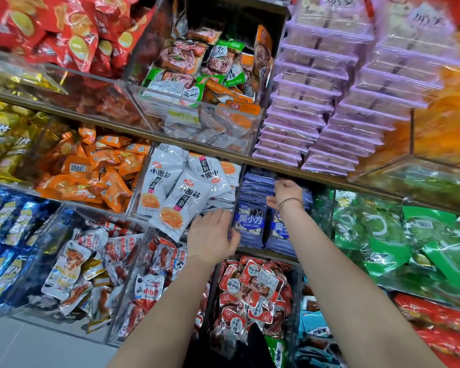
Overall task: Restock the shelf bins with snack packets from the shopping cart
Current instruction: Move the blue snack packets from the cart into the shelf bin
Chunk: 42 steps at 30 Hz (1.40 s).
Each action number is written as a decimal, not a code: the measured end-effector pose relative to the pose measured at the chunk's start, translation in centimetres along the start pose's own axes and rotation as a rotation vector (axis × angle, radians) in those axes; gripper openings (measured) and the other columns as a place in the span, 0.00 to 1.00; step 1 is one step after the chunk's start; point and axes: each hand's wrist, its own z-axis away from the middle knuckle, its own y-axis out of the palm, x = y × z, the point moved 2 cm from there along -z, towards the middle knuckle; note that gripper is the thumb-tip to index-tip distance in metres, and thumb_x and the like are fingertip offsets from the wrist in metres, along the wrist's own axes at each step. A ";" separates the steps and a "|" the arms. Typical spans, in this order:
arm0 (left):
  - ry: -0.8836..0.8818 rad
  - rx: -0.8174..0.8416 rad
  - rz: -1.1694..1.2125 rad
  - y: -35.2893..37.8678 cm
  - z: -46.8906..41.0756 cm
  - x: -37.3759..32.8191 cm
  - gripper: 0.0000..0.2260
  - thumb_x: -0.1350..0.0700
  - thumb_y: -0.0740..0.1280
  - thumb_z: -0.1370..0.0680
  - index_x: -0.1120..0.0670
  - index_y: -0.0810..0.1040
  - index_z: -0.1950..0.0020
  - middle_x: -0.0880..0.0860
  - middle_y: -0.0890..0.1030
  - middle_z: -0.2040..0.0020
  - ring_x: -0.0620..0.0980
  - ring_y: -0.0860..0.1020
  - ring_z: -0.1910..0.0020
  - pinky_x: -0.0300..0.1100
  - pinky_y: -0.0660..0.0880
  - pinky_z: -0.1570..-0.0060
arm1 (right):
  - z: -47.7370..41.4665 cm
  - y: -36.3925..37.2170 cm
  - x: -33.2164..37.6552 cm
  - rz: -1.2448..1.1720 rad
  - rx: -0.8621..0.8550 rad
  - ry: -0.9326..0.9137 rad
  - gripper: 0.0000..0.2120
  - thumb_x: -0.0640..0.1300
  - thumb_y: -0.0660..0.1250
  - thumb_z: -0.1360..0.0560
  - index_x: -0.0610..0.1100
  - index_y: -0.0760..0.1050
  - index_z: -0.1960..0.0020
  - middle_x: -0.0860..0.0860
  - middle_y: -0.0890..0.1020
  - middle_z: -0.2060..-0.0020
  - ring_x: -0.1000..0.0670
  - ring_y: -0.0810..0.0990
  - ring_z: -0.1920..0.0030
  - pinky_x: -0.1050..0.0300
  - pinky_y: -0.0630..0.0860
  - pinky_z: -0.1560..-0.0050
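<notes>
At the far left, crinkly yellow foil packets (0,128) sit above glossy blue foil packets (8,224), each kind in its own clear plastic bin. Next come small, puffy orange packets (91,168) heaped loosely, then flat white packets (175,192) with an orange picture, leaning upright and spilling over their bin's front.

The left hand (211,236) lies with its back to the camera at the lower corner of the white packets' bin. Its fingers point up, roughly straight, and the thumb reaches right to the left edge of the front blue-purple packet. I cannot tell whether it pinches that packet or only touches it.

The blue-purple packets (250,221) are the task's things. They stand in tight upright rows in the next bin, right of a clear divider (238,192) and under the wooden shelf edge (316,176). They are matte and rectangular, with white lettering.

The right hand (287,192), with a thin bracelet (290,201) at its wrist, is higher and further back. Its fingers are curled down over the tops of the rear blue-purple packets, grasping them.

Below the hands, small packets with red labels (252,282) fill a lower bin. Above right, lilac trays (316,102) are stacked in leaning columns. On the right, shiny green packets (383,235) crowd their bin.
</notes>
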 end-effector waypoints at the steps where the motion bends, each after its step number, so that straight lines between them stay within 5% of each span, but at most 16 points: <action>1: 0.000 0.005 0.002 -0.1 0.1 0.0 0.08 0.51 0.59 0.32 0.54 0.73 0.65 0.49 0.73 0.70 0.51 0.73 0.71 0.40 0.65 0.69 | 0.3 -0.3 -0.1 0.003 0.034 -0.002 0.15 0.42 0.59 0.20 0.43 0.71 0.35 0.51 0.75 0.65 0.51 0.78 0.69 0.57 0.81 0.65; 5: -0.019 0.037 0.029 -0.7 0.0 -0.2 0.09 0.51 0.58 0.32 0.55 0.72 0.65 0.50 0.72 0.70 0.53 0.73 0.72 0.40 0.65 0.69 | 3.2 -1.8 -0.9 0.029 0.127 -0.103 0.23 0.42 0.60 0.21 0.47 0.61 0.27 0.52 0.75 0.58 0.51 0.78 0.65 0.60 0.80 0.65; 9: -0.048 -0.033 0.173 -2.3 1.3 -0.5 0.05 0.56 0.68 0.28 0.57 0.78 0.57 0.53 0.78 0.63 0.54 0.77 0.63 0.43 0.71 0.63 | 7.6 -5.1 -4.3 0.032 0.220 -0.237 0.14 0.42 0.59 0.20 0.43 0.73 0.36 0.46 0.79 0.46 0.54 0.80 0.59 0.66 0.79 0.63; 13: -0.138 -0.052 0.343 -5.0 6.2 -2.2 0.10 0.54 0.63 0.25 0.57 0.78 0.48 0.52 0.79 0.54 0.51 0.75 0.54 0.46 0.72 0.55 | 11.3 -9.4 -10.2 -0.027 0.278 -0.136 0.09 0.38 0.60 0.21 0.40 0.77 0.45 0.46 0.81 0.53 0.52 0.80 0.58 0.65 0.79 0.60; 16: -0.153 0.119 0.409 -5.3 11.4 -3.2 0.14 0.51 0.60 0.26 0.58 0.77 0.49 0.53 0.79 0.54 0.53 0.76 0.55 0.45 0.72 0.58 | 13.5 -12.0 -15.2 -0.069 0.278 -0.031 0.07 0.37 0.61 0.22 0.39 0.78 0.50 0.45 0.81 0.57 0.50 0.80 0.61 0.62 0.79 0.60; 19: -0.238 0.505 0.438 -3.9 16.3 -2.3 0.11 0.53 0.61 0.24 0.58 0.77 0.49 0.55 0.80 0.52 0.55 0.78 0.52 0.45 0.73 0.53 | 15.4 -14.0 -21.0 -0.014 0.237 0.056 0.09 0.36 0.59 0.21 0.37 0.77 0.48 0.42 0.81 0.56 0.49 0.79 0.62 0.59 0.77 0.59; 23: -0.313 0.876 0.450 -2.8 21.2 -0.5 0.06 0.56 0.63 0.22 0.52 0.74 0.59 0.54 0.80 0.57 0.56 0.79 0.51 0.46 0.72 0.46 | 17.9 -15.9 -28.5 0.023 0.151 0.192 0.09 0.33 0.56 0.20 0.33 0.74 0.46 0.42 0.78 0.62 0.53 0.78 0.73 0.68 0.72 0.74; 26: -0.287 0.987 0.354 -2.4 23.8 0.6 0.10 0.55 0.61 0.20 0.49 0.69 0.61 0.56 0.80 0.56 0.57 0.77 0.50 0.45 0.71 0.50 | 20.6 -16.7 -33.6 0.082 0.052 0.209 0.09 0.30 0.60 0.23 0.26 0.76 0.48 0.37 0.79 0.62 0.50 0.74 0.71 0.72 0.71 0.75; 28: -0.282 1.009 0.343 -2.3 25.3 1.2 0.12 0.56 0.61 0.20 0.49 0.70 0.64 0.51 0.77 0.62 0.53 0.76 0.55 0.40 0.69 0.56 | 22.9 -17.3 -36.0 0.057 -0.021 0.229 0.06 0.30 0.63 0.25 0.29 0.79 0.56 0.40 0.79 0.65 0.49 0.72 0.70 0.70 0.70 0.74; 31: -0.404 1.054 0.472 -2.5 27.8 1.5 0.11 0.59 0.62 0.20 0.54 0.73 0.62 0.54 0.77 0.61 0.50 0.75 0.58 0.43 0.72 0.52 | 25.8 -18.8 -39.8 -0.126 -0.134 0.312 0.17 0.28 0.59 0.24 0.39 0.72 0.70 0.46 0.72 0.76 0.55 0.71 0.80 0.68 0.66 0.80; 36: -0.465 1.115 0.515 -2.6 32.2 0.7 0.08 0.52 0.63 0.22 0.55 0.73 0.58 0.53 0.77 0.60 0.50 0.76 0.62 0.37 0.68 0.65 | 31.7 -21.6 -45.2 -0.228 -0.214 0.433 0.16 0.32 0.56 0.22 0.41 0.68 0.67 0.52 0.71 0.85 0.56 0.70 0.85 0.71 0.62 0.82; 40: -0.495 1.180 0.532 -3.4 36.0 -1.7 0.06 0.58 0.62 0.20 0.58 0.73 0.56 0.54 0.76 0.58 0.49 0.75 0.63 0.33 0.68 0.72 | 35.9 -24.3 -48.1 -0.211 -0.240 0.536 0.13 0.33 0.58 0.23 0.41 0.69 0.65 0.44 0.75 0.72 0.48 0.75 0.71 0.62 0.71 0.67; 42: -0.504 1.208 0.533 -3.7 37.7 -2.7 0.06 0.58 0.62 0.20 0.57 0.74 0.56 0.54 0.77 0.57 0.51 0.76 0.60 0.35 0.68 0.70 | 37.4 -25.4 -49.3 -0.273 -0.237 0.542 0.15 0.33 0.57 0.22 0.42 0.66 0.67 0.45 0.71 0.74 0.49 0.72 0.73 0.63 0.67 0.69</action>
